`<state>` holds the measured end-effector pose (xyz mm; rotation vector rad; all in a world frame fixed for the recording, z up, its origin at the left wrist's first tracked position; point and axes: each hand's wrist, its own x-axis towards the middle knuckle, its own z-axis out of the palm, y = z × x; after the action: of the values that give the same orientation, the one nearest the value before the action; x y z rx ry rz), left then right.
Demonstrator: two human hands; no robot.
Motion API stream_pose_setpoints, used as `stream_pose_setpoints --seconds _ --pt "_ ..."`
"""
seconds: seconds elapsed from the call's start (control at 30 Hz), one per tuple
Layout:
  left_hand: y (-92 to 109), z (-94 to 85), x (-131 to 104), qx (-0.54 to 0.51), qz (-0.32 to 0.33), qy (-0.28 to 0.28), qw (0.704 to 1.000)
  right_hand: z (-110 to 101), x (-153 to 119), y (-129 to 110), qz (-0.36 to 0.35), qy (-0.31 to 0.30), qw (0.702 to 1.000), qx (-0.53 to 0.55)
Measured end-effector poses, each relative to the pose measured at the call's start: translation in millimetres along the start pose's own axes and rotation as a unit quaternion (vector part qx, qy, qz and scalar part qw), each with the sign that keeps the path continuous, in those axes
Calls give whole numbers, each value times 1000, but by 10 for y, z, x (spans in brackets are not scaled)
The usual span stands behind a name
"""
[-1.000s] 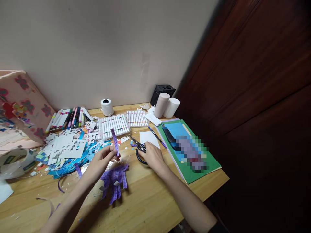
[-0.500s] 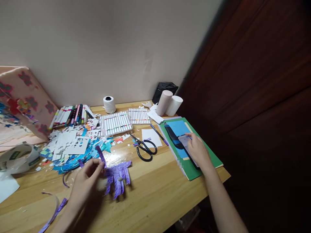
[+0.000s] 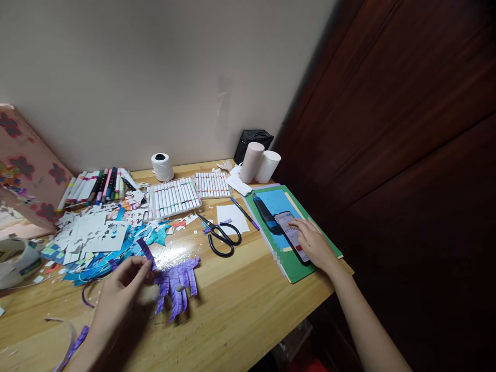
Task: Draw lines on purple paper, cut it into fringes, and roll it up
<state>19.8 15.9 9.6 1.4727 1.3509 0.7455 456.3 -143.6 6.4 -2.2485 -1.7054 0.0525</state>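
Observation:
My left hand pinches a narrow purple paper strip between thumb and forefinger. Just right of those fingertips is a purple paper cutout with a fringed lower edge and a small greyish spot; whether strip and cutout are joined I cannot tell. On the right, my right hand rests over a smartphone with its fingers stretched out, a fingertip at the lit screen. The phone lies on a green folder or sheet, beside a dark pen-shaped piece on blue paper.
Black-handled scissors lie mid-table near a purple-tipped pen and white paper. Marker sets, a thread spool and white cylinders stand behind. Paper scraps, a tape roll and a pink box fill the left.
My right hand's fingers have shifted down the phone, uncovering more of its screen, where a red button now shows. The left hand keeps its pinch. The whole view has swung slightly right.

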Motion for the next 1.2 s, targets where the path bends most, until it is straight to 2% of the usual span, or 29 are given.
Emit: stream_pose_setpoints --seconds 0.13,0.27,0.4,0.63,0.7,0.77,0.83,0.9,0.93,1.0,1.1,1.17,1.2 --pt "0 22 11 -11 -4 1 1000 6 -163 68 36 65 997 19" --pt "-34 41 19 -33 -17 -6 999 74 -172 83 35 87 995 26" --pt "-34 29 13 -52 -30 -5 998 121 -131 59 7 80 997 20" --pt "-6 59 -21 -37 -19 2 999 131 -90 8 19 35 999 29" --pt "-1 87 -31 -41 -13 3 999 112 -89 -34 10 69 996 61" --pt "4 112 -35 -53 -9 10 999 93 -89 -119 6 131 986 104" --pt "9 129 -35 -66 -6 22 998 83 -80 -268 12 189 971 143" --pt "14 141 -36 -78 -8 28 997 87 -45 -495 12 209 963 167" --pt "15 147 -38 -85 -11 30 996 92 -14 -638 2 200 963 181" --pt "11 158 -42 -98 -12 34 995 111 78 -971 -45 143 968 203" --pt "-22 176 -48 -105 0 38 994 157 272 -1497 -173 -17 963 207" --pt "-58 186 -51 -105 11 37 994 197 416 -1775 -219 -88 954 183" --pt "-76 190 -52 -103 17 38 994 216 484 -1871 -229 -102 954 166"
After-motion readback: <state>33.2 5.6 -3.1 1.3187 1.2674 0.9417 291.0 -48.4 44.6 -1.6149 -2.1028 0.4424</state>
